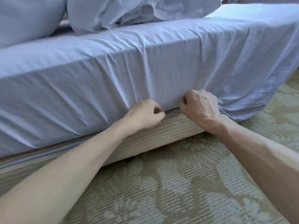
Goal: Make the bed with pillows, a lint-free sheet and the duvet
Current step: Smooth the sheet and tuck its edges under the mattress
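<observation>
A pale blue sheet (145, 65) covers the mattress and hangs down its near side. My left hand (145, 113) pinches the sheet's lower edge where the mattress meets the beige bed base (155, 135). My right hand (199, 105) grips the same edge a little to the right, fingers curled. Right of my hands the sheet hangs loose and bunches on the floor (252, 101). A crumpled pale duvet (129, 12) lies on the bed at the top. A pillow (27, 18) sits at the top left.
Patterned green-beige carpet (186, 183) covers the floor in front of the bed. A grey zip or piping (42, 156) runs along the base at the lower left. Something dark (129, 160) shows under the base.
</observation>
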Tool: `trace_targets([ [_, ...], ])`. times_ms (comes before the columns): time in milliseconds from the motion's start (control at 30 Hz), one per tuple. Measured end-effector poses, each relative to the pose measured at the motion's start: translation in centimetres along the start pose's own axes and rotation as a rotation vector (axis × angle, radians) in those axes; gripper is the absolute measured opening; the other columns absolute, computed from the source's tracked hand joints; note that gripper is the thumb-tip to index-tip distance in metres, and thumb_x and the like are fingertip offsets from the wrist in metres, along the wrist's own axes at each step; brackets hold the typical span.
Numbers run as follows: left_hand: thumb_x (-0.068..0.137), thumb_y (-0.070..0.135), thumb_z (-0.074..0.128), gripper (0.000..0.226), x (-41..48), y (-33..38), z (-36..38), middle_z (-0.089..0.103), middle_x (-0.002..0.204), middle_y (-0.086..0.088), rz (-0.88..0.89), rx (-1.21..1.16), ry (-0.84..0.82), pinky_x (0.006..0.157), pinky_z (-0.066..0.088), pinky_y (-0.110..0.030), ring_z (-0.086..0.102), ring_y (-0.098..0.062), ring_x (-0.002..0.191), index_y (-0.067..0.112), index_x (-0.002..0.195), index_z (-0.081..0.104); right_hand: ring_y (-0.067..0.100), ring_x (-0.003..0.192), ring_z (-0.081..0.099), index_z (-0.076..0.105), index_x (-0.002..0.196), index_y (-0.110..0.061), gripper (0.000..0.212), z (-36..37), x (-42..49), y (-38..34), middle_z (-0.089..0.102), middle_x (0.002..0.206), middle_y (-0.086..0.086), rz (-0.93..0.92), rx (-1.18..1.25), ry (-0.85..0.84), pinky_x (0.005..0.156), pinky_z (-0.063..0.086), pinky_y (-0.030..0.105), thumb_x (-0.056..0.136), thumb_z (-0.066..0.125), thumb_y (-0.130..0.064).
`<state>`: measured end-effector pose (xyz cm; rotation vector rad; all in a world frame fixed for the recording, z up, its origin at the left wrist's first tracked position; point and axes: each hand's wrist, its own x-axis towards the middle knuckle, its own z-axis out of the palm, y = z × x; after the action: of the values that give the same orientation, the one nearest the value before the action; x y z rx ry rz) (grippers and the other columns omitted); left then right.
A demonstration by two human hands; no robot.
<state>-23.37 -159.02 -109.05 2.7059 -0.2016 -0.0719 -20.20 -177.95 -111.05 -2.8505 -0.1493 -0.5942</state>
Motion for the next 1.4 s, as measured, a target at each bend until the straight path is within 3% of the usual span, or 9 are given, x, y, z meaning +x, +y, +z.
trace_targets([
  [133, 0.099, 0.033, 0.057, 0.031, -1.9, -0.5, -1.8, 0.078, 0.077, 0.003, -0.191, -0.500, 0.217, 0.059, 0.063, -0.037, 0.075, -0.014, 0.063, 0.012, 0.086, 0.075, 0.031, 0.081, 0.062, 0.066, 0.074, -0.021, 0.050, -2.3, 0.7, -5.4, 0.069, 0.079, 0.004, -0.065, 0.254, -0.043, 0.069, 0.040, 0.033, 0.091, 0.048, -0.064],
  [267, 0.100, 0.036, 0.056, 0.033, -4.4, -0.9, -2.6, 0.076, 0.071, 0.007, -0.114, -0.453, 0.346, 0.066, 0.060, -0.034, 0.073, -0.013, 0.056, 0.016, 0.079, 0.073, 0.025, 0.081, 0.061, 0.069, 0.077, -0.021, 0.064, -3.7, 1.1, -9.4, 0.069, 0.080, 0.001, -0.113, 0.301, -0.030, 0.072, 0.045, 0.034, 0.084, 0.047, -0.081],
  [400, 0.096, 0.031, 0.056, 0.028, -4.9, -1.9, -3.9, 0.076, 0.073, 0.008, -0.118, -0.272, 0.171, 0.076, 0.059, -0.032, 0.072, -0.009, 0.059, 0.016, 0.080, 0.074, 0.031, 0.088, 0.065, 0.067, 0.082, -0.018, 0.047, -3.4, 2.4, -11.4, 0.070, 0.086, 0.005, -0.115, 0.389, -0.040, 0.070, 0.045, 0.035, 0.095, 0.053, -0.061],
  [567, 0.092, 0.030, 0.058, 0.022, -3.5, -2.2, -6.1, 0.076, 0.074, 0.013, -0.110, -0.293, 0.196, 0.057, 0.046, -0.026, 0.074, -0.008, 0.062, 0.020, 0.079, 0.073, 0.030, 0.084, 0.066, 0.066, 0.076, -0.015, 0.031, -3.5, 1.9, -10.5, 0.071, 0.080, 0.004, -0.192, 0.320, -0.170, 0.066, 0.050, 0.036, 0.094, 0.053, -0.036],
  [733, 0.094, 0.032, 0.061, 0.019, -2.9, -3.3, -4.6, 0.076, 0.081, 0.016, -0.178, -0.441, 0.131, 0.059, 0.054, -0.028, 0.074, -0.006, 0.070, 0.024, 0.084, 0.075, 0.021, 0.073, 0.070, 0.071, 0.073, -0.019, 0.037, -0.9, 0.2, -7.0, 0.072, 0.069, 0.000, 0.013, 0.474, -0.362, 0.071, 0.059, 0.040, 0.088, 0.052, -0.047],
  [833, 0.096, 0.035, 0.060, 0.018, -4.1, -3.6, -3.2, 0.076, 0.083, 0.015, -0.264, -0.411, -0.026, 0.070, 0.062, -0.038, 0.073, -0.008, 0.078, 0.029, 0.086, 0.074, 0.026, 0.075, 0.071, 0.068, 0.081, -0.012, 0.033, 0.9, -3.3, -4.2, 0.074, 0.077, 0.004, 0.199, 0.539, -0.590, 0.072, 0.061, 0.046, 0.087, 0.052, -0.039],
  [1000, 0.094, 0.037, 0.063, 0.017, -5.8, -1.7, -4.9, 0.076, 0.083, 0.009, -0.382, -0.367, -0.224, 0.078, 0.061, -0.049, 0.073, -0.018, 0.084, 0.030, 0.085, 0.075, 0.019, 0.088, 0.071, 0.073, 0.099, -0.014, 0.026, -3.3, -8.9, -2.0, 0.075, 0.095, 0.004, 0.371, 0.523, -0.900, 0.081, 0.059, 0.038, 0.097, 0.053, -0.030],
  [1233, 0.100, 0.027, 0.059, 0.018, -7.2, 3.9, -13.5, 0.075, 0.099, 0.005, -0.510, -0.546, -0.291, 0.078, 0.058, -0.036, 0.071, -0.012, 0.096, 0.022, 0.097, 0.075, 0.022, 0.082, 0.073, 0.072, 0.093, -0.013, 0.030, -14.0, -7.1, -1.8, 0.076, 0.088, 0.006, 0.587, 0.611, -0.868, 0.080, 0.059, 0.041, 0.094, 0.048, -0.032],
  [1400, 0.099, 0.027, 0.060, 0.017, -8.8, 6.1, -19.2, 0.075, 0.101, 0.004, -0.552, -0.490, -0.381, 0.088, 0.058, -0.040, 0.070, -0.011, 0.096, 0.022, 0.096, 0.076, 0.024, 0.083, 0.072, 0.072, 0.082, -0.016, 0.027, -20.3, -5.4, -2.1, 0.076, 0.080, 0.005, 0.719, 0.706, -0.817, 0.082, 0.059, 0.043, 0.093, 0.051, -0.029],
])
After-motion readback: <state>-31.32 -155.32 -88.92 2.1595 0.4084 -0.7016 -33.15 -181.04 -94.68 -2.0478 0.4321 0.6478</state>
